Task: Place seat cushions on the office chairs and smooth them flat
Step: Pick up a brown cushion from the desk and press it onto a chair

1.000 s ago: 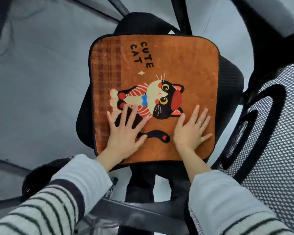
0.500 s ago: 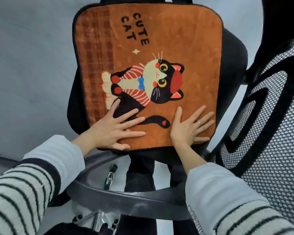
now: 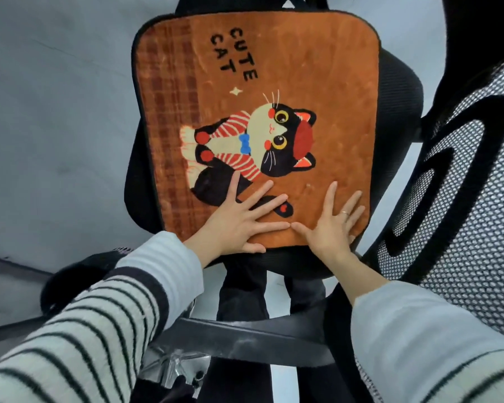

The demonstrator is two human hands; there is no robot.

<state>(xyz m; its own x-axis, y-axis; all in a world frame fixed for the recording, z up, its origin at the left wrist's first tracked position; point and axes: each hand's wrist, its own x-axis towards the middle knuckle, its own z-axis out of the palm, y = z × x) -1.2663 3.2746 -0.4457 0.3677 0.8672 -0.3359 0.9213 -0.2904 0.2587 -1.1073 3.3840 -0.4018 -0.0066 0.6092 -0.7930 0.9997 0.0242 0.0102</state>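
An orange plush seat cushion [image 3: 317, 82] with a black cat picture and the words "CUTE CAT" lies flat on the black mesh seat [image 3: 396, 91] of an office chair. My left hand [image 3: 239, 219] rests palm down with fingers spread on the cushion's near edge, over the cat's tail. My right hand [image 3: 335, 222] lies flat beside it near the cushion's near right corner, a ring on one finger. The two hands almost touch at thumb and fingertip.
The chair's white-and-black mesh backrest [image 3: 460, 181] rises at the right. A black armrest [image 3: 245, 341] curves across the near side below my wrists. Grey floor [image 3: 56, 112] spreads to the left, and chrome chair base parts [image 3: 175, 370] show beneath.
My left hand slid right along the cushion's near edge toward my right hand. The view shifted so the cushion sits lower in frame.
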